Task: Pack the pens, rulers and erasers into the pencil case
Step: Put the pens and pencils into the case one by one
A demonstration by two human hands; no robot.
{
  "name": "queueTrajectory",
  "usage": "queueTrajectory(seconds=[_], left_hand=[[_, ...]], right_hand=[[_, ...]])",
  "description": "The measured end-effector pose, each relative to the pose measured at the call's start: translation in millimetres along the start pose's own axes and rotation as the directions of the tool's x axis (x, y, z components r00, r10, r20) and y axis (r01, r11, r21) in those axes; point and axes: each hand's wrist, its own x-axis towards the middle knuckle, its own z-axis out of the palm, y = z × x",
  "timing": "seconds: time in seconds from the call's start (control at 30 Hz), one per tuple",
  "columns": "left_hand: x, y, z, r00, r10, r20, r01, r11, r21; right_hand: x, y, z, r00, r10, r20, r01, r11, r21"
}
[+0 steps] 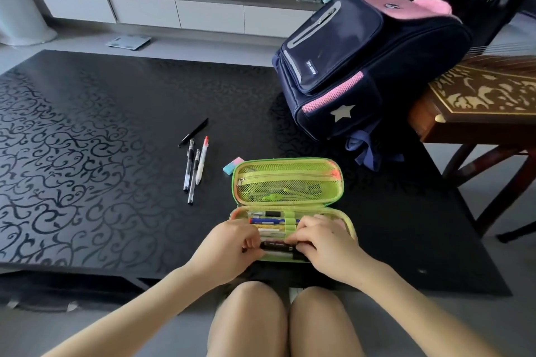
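The held pen (278, 246), a dark one, lay crosswise in the near half of the case (290, 166), low against its front wall. The left hand (229, 243) pinched one end with curled fingers and the right hand (322, 243) pinched the other, so both were clamped on it. It looked light, stiff and smooth. A pinch near each end suited feeding it under the loop (288, 222), since a stiff barrel will not bend into place and has to slide in lengthwise. A smooth barrel may slip in the fingers if the elastic grabs.

Above it in the same half, several other pens already sat side by side under the loop. The lid half lay open flat beyond, with thin items showing through its zipped mesh pocket; what they were could not be told.

Just off the lid's left corner lay the eraser (233, 164), pink and blue. It was probably soft, grippy and easy to take across its short sides. Further left on the table (101, 124) lay a black pen (193, 132), two clear pens (188, 164) and a white pen (202, 159), close together and best lifted at mid-barrel. No ruler could be made out on the table.

A backpack (362, 66) stood behind the case, to the right.
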Motion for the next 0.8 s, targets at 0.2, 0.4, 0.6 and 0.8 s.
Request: queueTrajectory(seconds=[0.2, 0.4, 0.6, 0.8], left_hand=[[1.4, 2.2, 4.5, 0.999, -0.007, -0.046, 0.007, 1.000, -0.007], [3.2, -6.6, -11.8, 0.990, -0.069, -0.121, 0.058, 0.994, -0.091], [50.2, -67.8, -45.6, 0.774, -0.481, -0.412, 0.525, 0.851, -0.007], [96.5, -105.2, -56.7, 0.682, -0.674, -0.284, 0.721, 0.686, 0.102]], right_hand=[[1.1, 5.4, -3.4, 0.998, 0.001, 0.066, 0.001, 1.000, -0.029], [13.3, 0.4, -12.9, 0.995, -0.011, 0.101, 0.006, 0.999, 0.046], [45.5, -26.3, -24.7, 0.992, -0.089, -0.085, 0.097, 0.991, 0.096], [63.4, -42.0, -18.6, 0.986, -0.114, -0.118, 0.125, 0.988, 0.089]])
